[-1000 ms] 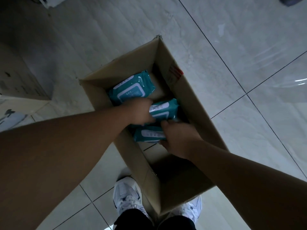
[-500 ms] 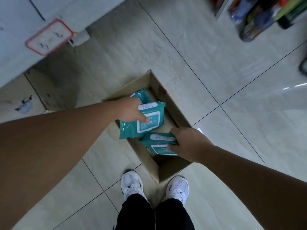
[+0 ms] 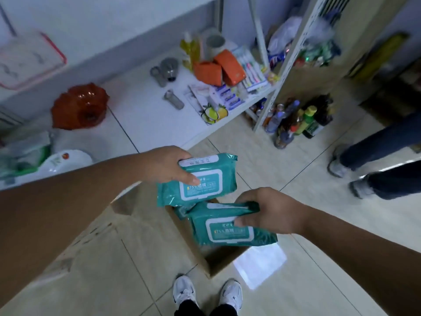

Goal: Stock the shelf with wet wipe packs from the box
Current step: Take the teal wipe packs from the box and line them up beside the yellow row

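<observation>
Now left hand (image 3: 166,166) grips the upper pack (image 3: 201,182), right hand (image 3: 272,212) the lower pack (image 3: 227,231), both lifted from the box (image 3: 219,261).

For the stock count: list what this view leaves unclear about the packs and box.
Head view.
Box interior: hidden by upper pack and lower pack; remaining count unknown.
Small print on upper pack: blurred.
Teal corner between them: possibly a third pack, mostly covered.
</observation>
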### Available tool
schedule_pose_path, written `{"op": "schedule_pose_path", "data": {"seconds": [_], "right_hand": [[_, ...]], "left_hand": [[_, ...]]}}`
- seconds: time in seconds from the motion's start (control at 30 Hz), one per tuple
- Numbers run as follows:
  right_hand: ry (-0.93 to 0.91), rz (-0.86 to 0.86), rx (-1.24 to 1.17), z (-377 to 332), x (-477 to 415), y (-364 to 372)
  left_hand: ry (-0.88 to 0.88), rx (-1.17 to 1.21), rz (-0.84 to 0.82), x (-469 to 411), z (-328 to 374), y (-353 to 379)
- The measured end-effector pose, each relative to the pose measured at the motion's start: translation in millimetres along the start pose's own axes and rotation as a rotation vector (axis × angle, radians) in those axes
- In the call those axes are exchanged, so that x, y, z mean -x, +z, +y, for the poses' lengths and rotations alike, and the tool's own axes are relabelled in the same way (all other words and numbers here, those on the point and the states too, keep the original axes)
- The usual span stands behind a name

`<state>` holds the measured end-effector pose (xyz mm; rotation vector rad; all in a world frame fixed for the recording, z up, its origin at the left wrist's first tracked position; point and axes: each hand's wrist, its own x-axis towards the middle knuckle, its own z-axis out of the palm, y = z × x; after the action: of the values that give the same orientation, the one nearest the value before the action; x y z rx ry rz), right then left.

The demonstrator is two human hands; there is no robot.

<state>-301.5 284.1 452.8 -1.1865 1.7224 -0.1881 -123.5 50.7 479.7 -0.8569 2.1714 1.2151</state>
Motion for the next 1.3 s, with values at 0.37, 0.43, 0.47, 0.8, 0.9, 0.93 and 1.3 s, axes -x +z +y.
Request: {"op": "schedule_pose_path", "data": {"seconds": [0.37, 0.43, 0.47, 0.8, 0.9, 0.93, 1.3], "right_hand": [[-0.315, 0.145, 0.102, -184.3, 146.2, -154.5], [-0.372, 0.158, 0.124, -213.8, 164.5, -170.3], [-0.401, 0.163, 0.132, -227.5, 172.2, -176.3], [-0.593, 0.078, 0.189, -349.0, 209.1, -164.3], [-0.644, 0.049, 0.198, -379.7, 208.2, -145.3], [-0.657, 0.045, 0.198, -389.0, 205.9, -139.4], [-0.660, 0.075, 0.152, -479.5, 144.7, -85.6]], "left_hand": [[0.125, -0.190, 0.337, 234.0, 149.6, -144.8], [0.124, -0.195, 0.402, 270.5, 162.3, -157.8], [0.126, -0.187, 0.433, 287.8, 166.2, -162.8], [0.056, -0.212, 0.680, 428.7, 139.3, -161.1], [0.028, -0.217, 0.704, 456.1, 114.1, -154.1], [0.020, -0.216, 0.711, 463.3, 105.4, -153.3], [0.046, -0.156, 0.726, 493.7, -11.5, -192.6]]}}
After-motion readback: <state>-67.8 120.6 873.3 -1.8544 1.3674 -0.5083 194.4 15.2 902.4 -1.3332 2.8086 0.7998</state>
